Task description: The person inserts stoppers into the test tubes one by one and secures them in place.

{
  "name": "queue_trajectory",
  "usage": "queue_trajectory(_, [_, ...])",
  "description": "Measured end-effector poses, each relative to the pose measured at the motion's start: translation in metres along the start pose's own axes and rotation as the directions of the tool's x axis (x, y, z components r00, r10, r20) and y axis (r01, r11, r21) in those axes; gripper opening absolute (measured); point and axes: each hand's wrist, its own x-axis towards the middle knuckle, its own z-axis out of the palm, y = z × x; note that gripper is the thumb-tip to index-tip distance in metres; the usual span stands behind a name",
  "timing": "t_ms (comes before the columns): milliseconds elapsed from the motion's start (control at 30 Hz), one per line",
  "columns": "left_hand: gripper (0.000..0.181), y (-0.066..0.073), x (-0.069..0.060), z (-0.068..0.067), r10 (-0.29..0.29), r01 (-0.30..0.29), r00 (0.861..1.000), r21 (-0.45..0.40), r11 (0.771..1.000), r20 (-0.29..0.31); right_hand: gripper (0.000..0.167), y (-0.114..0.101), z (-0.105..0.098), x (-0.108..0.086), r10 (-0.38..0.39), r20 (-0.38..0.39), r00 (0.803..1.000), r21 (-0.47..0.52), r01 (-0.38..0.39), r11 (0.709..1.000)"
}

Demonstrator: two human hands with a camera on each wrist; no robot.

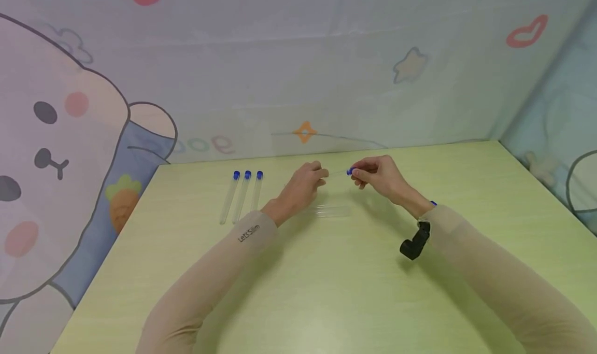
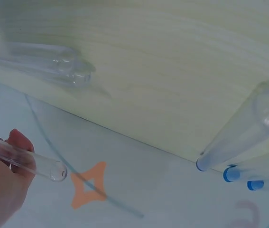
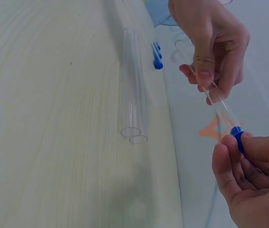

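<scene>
Lying side by side at the left, three slim, clear test tubes [image 1: 241,198], glass or hard plastic by the look, wore blue caps [image 1: 247,174], so that share of the capping looked done. Next came the left hand [image 1: 303,185], pinching a fourth test tube [image 3: 223,109], smooth, see-through and round-ended, above the table [image 1: 326,292]. Two uncapped tubes [image 1: 332,211] lay together on that pale, faintly wood-grained surface, nearer the person, their thin circular rims bare; they seemed to be what was left. At the fourth tube's mouth was a small, opaque blue cap [image 3: 237,137], gripped between the thumb and fingers of the right hand [image 1: 380,175]; whether it sat fully home, I could not tell.
</scene>
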Motion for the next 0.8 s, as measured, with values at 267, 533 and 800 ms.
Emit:
queue_trajectory(267, [0.015, 0.0003, -0.0013, 0.0012, 0.011, -0.011, 0.999, 0.006, 1.000, -0.052, 0.023, -0.0022, 0.0030, 0.0022, 0.032, 0.019, 0.999, 0.114, -0.034, 0.993])
queue_trajectory(533, [0.013, 0.0018, -0.0004, 0.0013, 0.033, -0.032, 0.997, 0.013, 0.999, -0.076, 0.025, -0.0047, 0.0026, 0.0019, 0.053, 0.013, 0.999, 0.185, -0.054, 0.981])
queue_trajectory(800, [0.016, 0.0015, 0.0029, -0.0009, 0.001, -0.001, 1.000, -0.018, 1.000, -0.017, 0.027, -0.0039, -0.0050, 0.0072, 0.074, 0.048, 0.996, 0.055, -0.077, 0.996])
